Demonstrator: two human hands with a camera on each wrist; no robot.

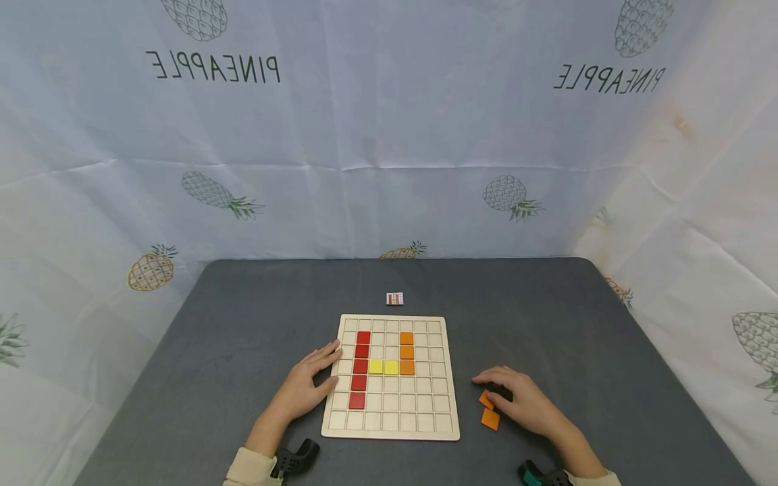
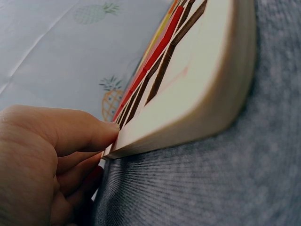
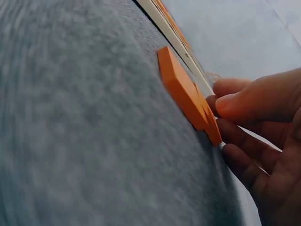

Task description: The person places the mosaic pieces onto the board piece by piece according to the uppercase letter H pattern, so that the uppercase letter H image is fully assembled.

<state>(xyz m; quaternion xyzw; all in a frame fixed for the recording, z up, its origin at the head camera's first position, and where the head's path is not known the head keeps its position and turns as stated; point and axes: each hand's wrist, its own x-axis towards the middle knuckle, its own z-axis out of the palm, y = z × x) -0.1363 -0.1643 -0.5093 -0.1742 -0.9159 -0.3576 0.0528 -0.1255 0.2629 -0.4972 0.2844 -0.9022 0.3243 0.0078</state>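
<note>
A wooden grid board (image 1: 390,435) lies on the table with a column of several red tiles (image 1: 360,366), two yellow tiles (image 1: 375,366) and three orange tiles (image 1: 406,352) in its cells. My left hand (image 1: 304,383) rests along the board's left edge, fingers extended; its thumb (image 2: 101,134) touches the rim in the left wrist view. To the right of the board, my right hand (image 1: 523,401) is low over two loose orange tiles. The thumb and fingers are spread around the farther tile (image 1: 485,399), partly covering it; the nearer tile (image 1: 490,419) lies flat beside it.
Beyond the board's far edge lies a small patterned card (image 1: 394,298). The dark table (image 1: 273,290) has rounded far corners. A pineapple-print cloth (image 1: 389,121) hangs behind it and along the sides.
</note>
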